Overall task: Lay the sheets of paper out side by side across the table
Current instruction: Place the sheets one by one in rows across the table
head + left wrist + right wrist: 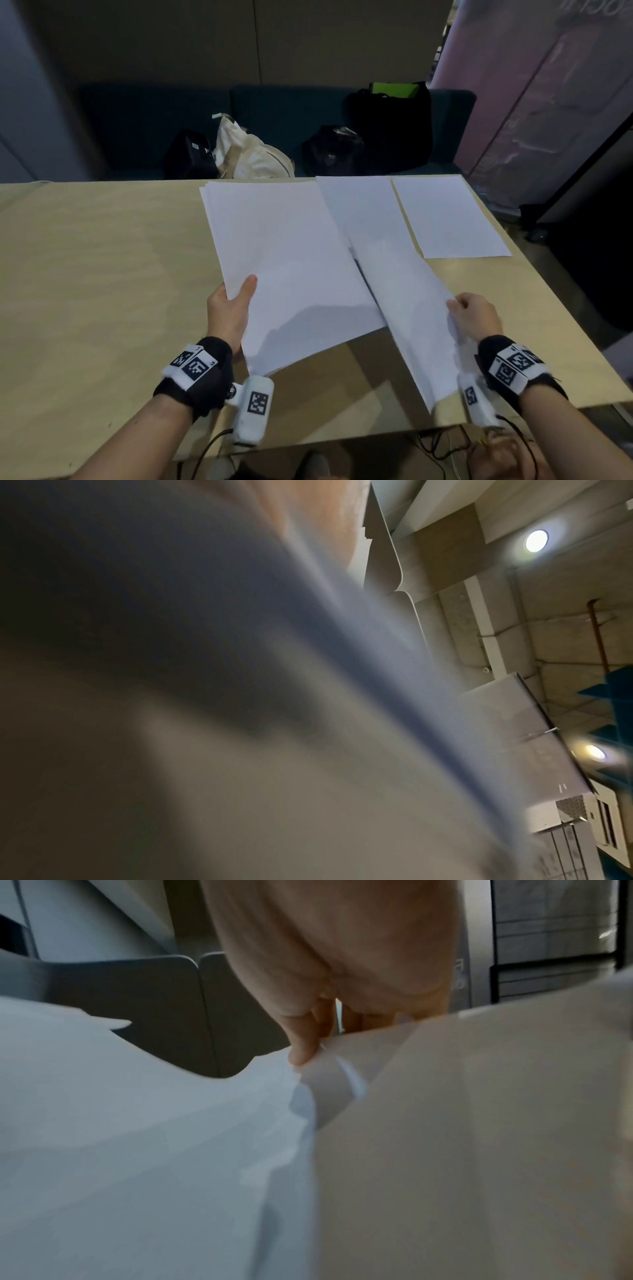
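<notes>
The head view is dim and wide-angle, bending the pale wooden table (85, 274) at its edges. Both wrist views are heavily blurred; two round ceiling lights (536, 541) flare with glare.

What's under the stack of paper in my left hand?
The stack, gripped by the left hand, is lifted at its near end; its shadow and bare table show beneath. Whatever lies under its far end is covered.

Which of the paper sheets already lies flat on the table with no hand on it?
The far-right sheet, alone near the table's right edge. The left hand holds the stack; the right hand pinches another sheet.
</notes>
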Tool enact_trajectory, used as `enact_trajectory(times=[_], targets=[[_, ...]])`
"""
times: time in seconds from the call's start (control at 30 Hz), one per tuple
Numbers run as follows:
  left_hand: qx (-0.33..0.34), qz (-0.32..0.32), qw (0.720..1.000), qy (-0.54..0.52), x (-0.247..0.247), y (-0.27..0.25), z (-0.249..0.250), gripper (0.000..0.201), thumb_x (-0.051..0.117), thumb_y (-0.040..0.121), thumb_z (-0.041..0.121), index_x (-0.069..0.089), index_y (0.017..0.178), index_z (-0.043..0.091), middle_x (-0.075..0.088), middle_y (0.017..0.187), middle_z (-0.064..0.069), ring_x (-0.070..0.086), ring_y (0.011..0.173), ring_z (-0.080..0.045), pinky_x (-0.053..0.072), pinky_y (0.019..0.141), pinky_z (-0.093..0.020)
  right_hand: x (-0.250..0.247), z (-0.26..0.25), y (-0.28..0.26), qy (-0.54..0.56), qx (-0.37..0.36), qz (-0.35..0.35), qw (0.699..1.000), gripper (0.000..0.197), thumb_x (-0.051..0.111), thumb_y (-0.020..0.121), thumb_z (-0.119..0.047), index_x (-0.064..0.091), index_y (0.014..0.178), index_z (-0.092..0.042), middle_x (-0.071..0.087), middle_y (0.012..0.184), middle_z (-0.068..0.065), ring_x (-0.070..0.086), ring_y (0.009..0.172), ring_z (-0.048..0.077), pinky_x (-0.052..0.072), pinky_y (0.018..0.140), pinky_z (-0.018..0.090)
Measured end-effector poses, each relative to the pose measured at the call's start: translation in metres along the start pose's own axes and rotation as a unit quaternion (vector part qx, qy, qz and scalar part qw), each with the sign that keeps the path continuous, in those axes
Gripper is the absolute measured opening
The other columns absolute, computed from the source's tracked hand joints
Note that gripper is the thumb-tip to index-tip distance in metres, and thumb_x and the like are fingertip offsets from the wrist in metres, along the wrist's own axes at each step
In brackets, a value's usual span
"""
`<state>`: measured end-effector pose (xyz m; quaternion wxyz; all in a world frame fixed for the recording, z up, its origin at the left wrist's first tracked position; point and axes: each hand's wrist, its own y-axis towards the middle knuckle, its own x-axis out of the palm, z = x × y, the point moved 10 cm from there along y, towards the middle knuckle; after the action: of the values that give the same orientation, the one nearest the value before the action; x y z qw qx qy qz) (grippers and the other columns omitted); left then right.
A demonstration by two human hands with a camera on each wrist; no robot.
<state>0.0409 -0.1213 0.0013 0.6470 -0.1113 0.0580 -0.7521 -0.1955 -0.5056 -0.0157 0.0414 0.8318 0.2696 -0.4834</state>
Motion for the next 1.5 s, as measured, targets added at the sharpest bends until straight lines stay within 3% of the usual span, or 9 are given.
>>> enact_trajectory(times=[0.1,0.33,0.43,0.53,0.6,0.77,1.1,1.3,1.5], targets=[[-0.005,-0.019,1.000,-0.001,0.009,-0.004,-0.003,0.021,0.059,0.090,0.015,0.060,0.109,0.007,0.065,0.092,0.003,0.062,0.079,-0.008,0.050,0.065,-0.016,-0.015,0.031,-0.001,-0.041,0.043,0.022,0.998,0.018,0.050,0.093,-0.022,0.062,0.088,-0.010,0.066,0.097,0.019,0.056,0.094,0.033,0.036,0.094,0.040],[-0.016,-0.047,0.999,0.016,0.031,-0.014,-0.006,0.030,0.060,0.090,0.018,0.060,0.116,0.004,0.065,0.109,-0.008,0.063,0.098,-0.024,0.049,0.090,-0.034,-0.044,0.064,-0.009,-0.064,0.109,0.088,0.988,0.030,0.053,0.091,-0.017,0.057,0.117,-0.003,0.052,0.125,0.025,0.047,0.114,0.037,0.026,0.102,0.044],[-0.017,-0.050,0.998,0.021,0.037,-0.015,-0.005,0.028,0.061,0.090,0.017,0.060,0.115,0.005,0.065,0.109,-0.008,0.063,0.099,-0.025,0.049,0.092,-0.035,-0.038,0.033,-0.015,-0.094,0.018,0.087,0.992,0.034,0.055,0.090,-0.013,0.054,0.122,-0.005,0.045,0.130,0.023,0.040,0.124,0.039,0.029,0.104,0.048],[-0.014,-0.063,0.998,0.027,0.047,-0.015,-0.004,0.027,0.060,0.090,0.016,0.060,0.114,0.006,0.064,0.110,-0.007,0.062,0.100,-0.024,0.048,0.092,-0.035,-0.001,-0.012,-0.028,-0.087,-0.118,-0.018,0.989,0.033,0.061,0.087,-0.015,0.061,0.120,-0.011,0.045,0.133,0.017,0.042,0.126,0.037,0.034,0.105,0.049],[-0.013,-0.071,0.997,0.032,0.053,-0.017,-0.003,0.028,0.060,0.090,0.015,0.060,0.116,0.004,0.064,0.110,-0.007,0.062,0.100,-0.023,0.048,0.093,-0.035,0.026,-0.026,-0.040,-0.114,-0.152,-0.102,0.976,0.039,0.062,0.088,-0.026,0.057,0.126,-0.021,0.040,0.141,0.011,0.037,0.131,0.033,0.033,0.108,0.048],[-0.010,-0.086,0.995,0.040,0.060,-0.020,-0.001,0.026,0.060,0.090,0.015,0.060,0.114,0.006,0.064,0.109,-0.006,0.062,0.098,-0.022,0.048,0.091,-0.033,0.048,-0.010,-0.053,-0.179,-0.116,-0.174,0.961,0.054,0.062,0.087,-0.036,0.044,0.138,-0.031,0.025,0.154,0.006,0.025,0.140,0.030,0.031,0.111,0.048],[-0.021,-0.100,0.994,0.048,0.063,-0.025,-0.011,0.025,0.060,0.090,0.016,0.060,0.113,0.006,0.065,0.110,-0.008,0.062,0.099,-0.023,0.048,0.092,-0.035,0.007,0.064,-0.046,-0.122,-0.026,-0.119,0.985,0.052,0.064,0.087,-0.029,0.047,0.136,-0.028,0.027,0.155,0.008,0.028,0.140,0.029,0.030,0.112,0.047],[-0.025,-0.107,0.993,0.053,0.069,-0.026,-0.014,0.028,0.061,0.089,0.017,0.060,0.115,0.005,0.065,0.111,-0.008,0.062,0.103,-0.025,0.047,0.097,-0.038,-0.009,0.079,-0.024,-0.100,0.010,-0.098,0.990,0.047,0.059,0.090,-0.022,0.048,0.135,-0.028,0.025,0.157,0.006,0.037,0.137,0.028,0.030,0.114,0.045],[-0.028,-0.115,0.992,0.054,0.074,-0.026,-0.013,0.024,0.060,0.090,0.015,0.060,0.113,0.007,0.065,0.110,-0.008,0.062,0.100,-0.024,0.047,0.090,-0.033,-0.023,0.083,-0.009,-0.085,0.026,-0.095,0.991,0.047,0.059,0.090,-0.016,0.048,0.135,-0.023,0.024,0.157,0.008,0.035,0.138,0.028,0.028,0.113,0.039]])
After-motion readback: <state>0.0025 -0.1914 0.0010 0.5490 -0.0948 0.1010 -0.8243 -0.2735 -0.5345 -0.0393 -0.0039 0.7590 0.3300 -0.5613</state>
